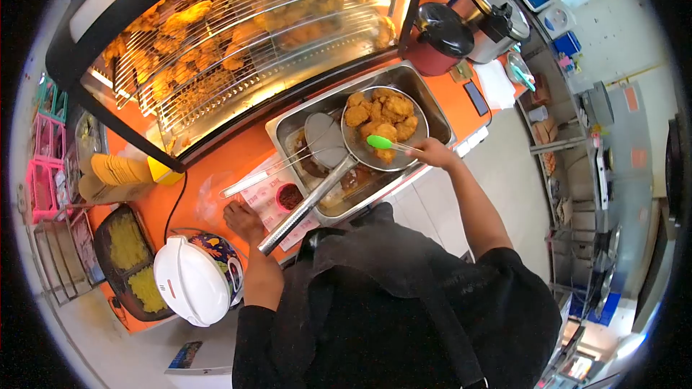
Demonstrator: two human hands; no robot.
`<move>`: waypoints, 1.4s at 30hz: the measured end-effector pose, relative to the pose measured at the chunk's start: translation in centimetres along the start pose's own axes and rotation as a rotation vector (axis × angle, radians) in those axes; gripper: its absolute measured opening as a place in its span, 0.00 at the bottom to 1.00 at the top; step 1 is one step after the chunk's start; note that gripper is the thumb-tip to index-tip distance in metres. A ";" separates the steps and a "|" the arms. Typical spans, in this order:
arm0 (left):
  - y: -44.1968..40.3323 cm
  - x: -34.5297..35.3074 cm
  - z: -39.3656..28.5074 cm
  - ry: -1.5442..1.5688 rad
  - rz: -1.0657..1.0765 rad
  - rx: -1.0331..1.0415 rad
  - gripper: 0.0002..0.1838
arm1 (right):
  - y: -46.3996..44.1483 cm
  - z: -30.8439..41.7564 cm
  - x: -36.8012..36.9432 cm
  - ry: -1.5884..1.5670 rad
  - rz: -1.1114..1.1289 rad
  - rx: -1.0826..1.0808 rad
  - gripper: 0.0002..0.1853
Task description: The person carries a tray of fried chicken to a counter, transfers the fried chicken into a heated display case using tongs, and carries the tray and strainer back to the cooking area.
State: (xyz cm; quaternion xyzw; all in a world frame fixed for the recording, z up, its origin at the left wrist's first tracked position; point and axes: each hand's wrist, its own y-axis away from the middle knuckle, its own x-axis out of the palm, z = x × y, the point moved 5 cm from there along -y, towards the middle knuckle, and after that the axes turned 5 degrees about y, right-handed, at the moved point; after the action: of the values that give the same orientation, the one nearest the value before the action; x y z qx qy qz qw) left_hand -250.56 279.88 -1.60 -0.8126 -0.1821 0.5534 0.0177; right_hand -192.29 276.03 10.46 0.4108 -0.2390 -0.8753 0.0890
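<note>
My right hand (432, 153) is closed on the thin handle of a green-tipped brush (380, 142), whose head touches fried chicken pieces (386, 115). The pieces lie in a round strainer (424, 117) above a steel tray (441, 104). The strainer's long metal handle (310, 205) slants down toward my body. My left hand (244, 220) rests on the orange counter (216, 205), left of that handle, beside printed paper (258, 198) and a pink cup of dark red sauce (290, 197); whether its fingers hold anything is unclear. Tongs (267, 174) reach from the counter into the tray.
A lit glass cabinet with wire racks (209, 79) of fried chicken stands behind the tray. At the left are a white rice cooker (191, 281), a black tray of yellow food (130, 263) and paper containers (115, 179). A red pot (436, 39) and phone (476, 98) lie right.
</note>
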 end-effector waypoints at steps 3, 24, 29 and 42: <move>-0.1 0.8 0.8 -0.004 -0.013 0.017 0.12 | 1.9 0.3 -1.7 -0.160 0.035 0.102 0.24; -0.3 3.4 5.2 0.133 0.078 -0.193 0.13 | -16.1 59.2 1.2 -0.285 -0.153 -0.496 0.21; -0.6 1.4 5.0 0.168 0.061 -0.191 0.13 | -24.5 66.0 1.1 -0.216 -0.092 -0.423 0.18; -0.8 1.8 4.5 0.117 0.084 -0.152 0.14 | -12.2 56.3 -0.9 0.467 -0.650 -0.573 0.34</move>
State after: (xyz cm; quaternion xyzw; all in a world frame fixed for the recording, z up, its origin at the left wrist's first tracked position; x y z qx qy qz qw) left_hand -254.28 280.46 -4.77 -0.8493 -0.1880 0.4900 -0.0566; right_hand -234.08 306.37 35.99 0.6083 0.1784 -0.7729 -0.0281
